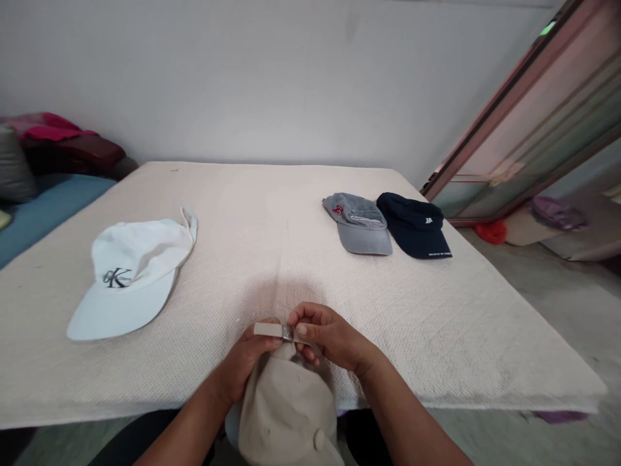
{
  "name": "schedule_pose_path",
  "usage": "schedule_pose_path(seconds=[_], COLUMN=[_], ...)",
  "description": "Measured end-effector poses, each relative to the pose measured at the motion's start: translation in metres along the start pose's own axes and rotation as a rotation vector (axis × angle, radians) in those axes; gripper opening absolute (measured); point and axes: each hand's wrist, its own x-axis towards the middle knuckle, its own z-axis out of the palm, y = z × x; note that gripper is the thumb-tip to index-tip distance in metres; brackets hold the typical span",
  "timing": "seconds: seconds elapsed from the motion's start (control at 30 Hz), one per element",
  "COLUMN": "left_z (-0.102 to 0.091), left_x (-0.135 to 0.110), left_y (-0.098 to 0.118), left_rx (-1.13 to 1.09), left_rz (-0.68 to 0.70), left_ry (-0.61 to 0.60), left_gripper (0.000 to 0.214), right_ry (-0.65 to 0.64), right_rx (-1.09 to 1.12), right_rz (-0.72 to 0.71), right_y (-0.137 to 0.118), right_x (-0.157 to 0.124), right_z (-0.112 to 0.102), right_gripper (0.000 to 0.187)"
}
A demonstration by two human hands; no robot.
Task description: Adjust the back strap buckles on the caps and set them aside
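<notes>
A beige baseball cap [288, 411] is held at the table's near edge, its back strap [268, 330] turned up toward me. The strap runs through a small metal buckle [287, 333]. My left hand [250, 356] grips the strap just left of the buckle, with the thumb below it. On the other side, my right hand [325, 333] pinches the strap close to the buckle between thumb and forefinger. The cap's crown hangs below both hands, partly over the table edge. Its brim is mostly hidden.
A white cap [140, 265] with a dark monogram lies on the cloth-covered table [252, 226] at left. At the right lie a grey cap [361, 223] and a navy cap [412, 226], side by side. A wall [291, 84] stands behind the table.
</notes>
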Motion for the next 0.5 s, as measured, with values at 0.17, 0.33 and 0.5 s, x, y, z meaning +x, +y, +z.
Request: schedule_pose_path(seconds=[0.17,0.33,0.5], left_z=[-0.011,-0.012,-0.006], left_x=[0.001,-0.003,-0.003], left_y=[-0.004,-0.001,-0.002], left_rx=[0.119,0.198,0.359], left_rz=[0.009,-0.049,0.004], left_ry=[0.148,0.107,0.299], left_gripper=[0.008,0.021,0.021], right_ry=[0.052,0.093,0.136], right_rx=[-0.049,-0.097,-0.131], right_rz=[0.008,0.018,0.018], right_y=[0.002,0.003,0.003], right_x=[0.003,0.005,0.005], right_z=[-0.001,-0.001,0.0], right_gripper=[0.026,0.025,0.023])
